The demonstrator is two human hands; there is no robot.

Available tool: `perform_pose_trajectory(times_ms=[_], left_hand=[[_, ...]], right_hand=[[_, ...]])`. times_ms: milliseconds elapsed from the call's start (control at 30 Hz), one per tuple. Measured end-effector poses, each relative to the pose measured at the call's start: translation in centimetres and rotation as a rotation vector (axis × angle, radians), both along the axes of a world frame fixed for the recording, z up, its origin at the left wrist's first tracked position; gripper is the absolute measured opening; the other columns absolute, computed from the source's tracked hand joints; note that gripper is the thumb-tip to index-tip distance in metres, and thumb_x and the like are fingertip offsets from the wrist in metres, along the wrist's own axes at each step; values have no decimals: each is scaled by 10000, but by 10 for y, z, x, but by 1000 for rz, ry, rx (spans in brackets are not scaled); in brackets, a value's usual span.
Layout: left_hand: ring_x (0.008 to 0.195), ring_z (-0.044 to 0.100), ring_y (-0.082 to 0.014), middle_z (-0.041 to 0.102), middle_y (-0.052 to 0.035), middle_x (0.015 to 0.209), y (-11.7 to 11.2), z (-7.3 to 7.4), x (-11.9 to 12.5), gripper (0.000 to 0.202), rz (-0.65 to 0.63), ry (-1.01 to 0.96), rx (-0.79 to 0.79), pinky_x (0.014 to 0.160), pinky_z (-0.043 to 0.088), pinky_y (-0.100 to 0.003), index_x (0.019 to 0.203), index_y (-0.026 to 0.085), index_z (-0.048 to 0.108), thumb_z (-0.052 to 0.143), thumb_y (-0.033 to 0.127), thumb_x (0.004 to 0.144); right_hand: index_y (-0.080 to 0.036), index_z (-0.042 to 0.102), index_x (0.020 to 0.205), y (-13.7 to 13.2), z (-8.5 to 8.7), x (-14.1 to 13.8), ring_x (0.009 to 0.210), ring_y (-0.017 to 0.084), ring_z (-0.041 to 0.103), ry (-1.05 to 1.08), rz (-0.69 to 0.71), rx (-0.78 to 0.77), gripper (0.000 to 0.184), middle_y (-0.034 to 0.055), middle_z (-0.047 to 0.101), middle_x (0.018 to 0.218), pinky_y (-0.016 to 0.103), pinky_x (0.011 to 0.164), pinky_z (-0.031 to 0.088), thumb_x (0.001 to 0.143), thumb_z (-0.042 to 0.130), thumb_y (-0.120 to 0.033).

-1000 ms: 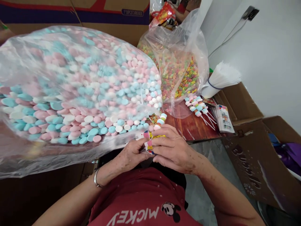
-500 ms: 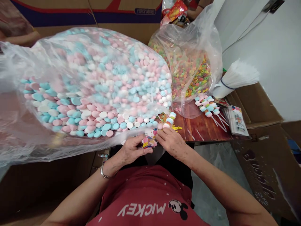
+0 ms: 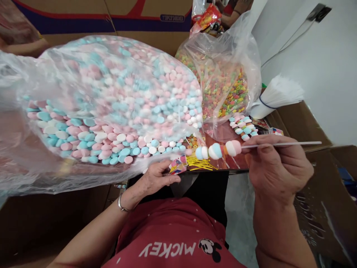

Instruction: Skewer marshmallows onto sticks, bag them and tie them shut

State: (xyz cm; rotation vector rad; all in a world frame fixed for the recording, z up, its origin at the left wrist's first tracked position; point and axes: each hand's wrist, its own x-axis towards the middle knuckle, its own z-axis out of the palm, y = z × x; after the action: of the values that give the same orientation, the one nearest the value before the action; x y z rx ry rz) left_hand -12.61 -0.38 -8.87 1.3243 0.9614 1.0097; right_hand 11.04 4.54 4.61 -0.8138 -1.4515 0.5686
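Right hand [image 3: 275, 167]: closed on marshmallow skewer [image 3: 223, 149], stick level, candy end pointing left toward my left hand [image 3: 152, 180]. Left hand: fingers pinched on printed wrappers [image 3: 178, 165], just below and left of the candy tip; yellow twist ties [image 3: 199, 163] between.

Right hand [image 3: 275, 167] lifted away from left hand [image 3: 156, 180], now holds marshmallow skewer [image 3: 220, 150] level above bench edge; yellow twist ties [image 3: 199, 163] uncovered; left keeps printed wrappers [image 3: 177, 165].
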Motion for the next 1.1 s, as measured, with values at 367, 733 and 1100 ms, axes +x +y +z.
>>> perform_pose_trajectory(times_ms=[367,733,1100], left_hand=[[453,447,-68,502,60,588,-1,2,4,428,-106,-42,-175,419,376,-185,917,137,633,777,485,712],[438,452,-68,474,76,554,2,2,5,382,-137,-32,-228,414,400,-179,803,158,560,775,458,704],[436,441,-67,452,87,551,4,17,7,323,-220,63,-265,410,381,-171,827,158,577,742,415,720]], right_hand=[[-200,680,870,-5,-17,-11,631,138,653,-2,207,-260,107,17,700,766,286,583,579,852,702,-303],[-206,679,872,-1,-15,-9,646,122,645,-122,232,-268,81,0,689,748,248,589,554,892,643,-276],[-189,675,872,2,-7,-17,640,113,658,-210,350,-416,107,-7,693,709,242,618,572,885,643,-290]])
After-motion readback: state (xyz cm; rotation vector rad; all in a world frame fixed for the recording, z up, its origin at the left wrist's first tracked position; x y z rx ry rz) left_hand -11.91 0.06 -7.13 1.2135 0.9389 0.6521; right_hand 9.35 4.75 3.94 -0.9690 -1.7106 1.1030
